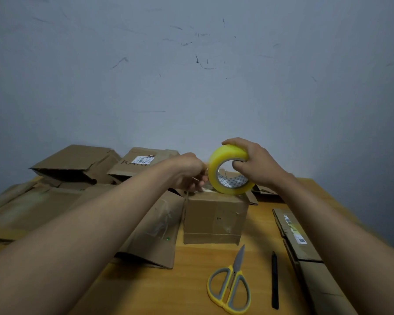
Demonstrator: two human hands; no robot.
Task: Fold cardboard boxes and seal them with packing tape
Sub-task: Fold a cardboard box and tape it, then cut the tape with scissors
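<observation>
Dim even light, soft focus, wide-angle bending at edges

Single head-worn view, wide-angle. You look forward and slightly down from above your own forearms, which enter from the lower corners and converge at frame centre. The camera faces a scuffed wall (191,64) filling the upper half; the wooden table (180,280) fills the lower half, close beneath you. Just beyond the fingers (198,184) of your left hand (189,172) the table meets the wall. Straight edges bow toward the frame margins.
</observation>
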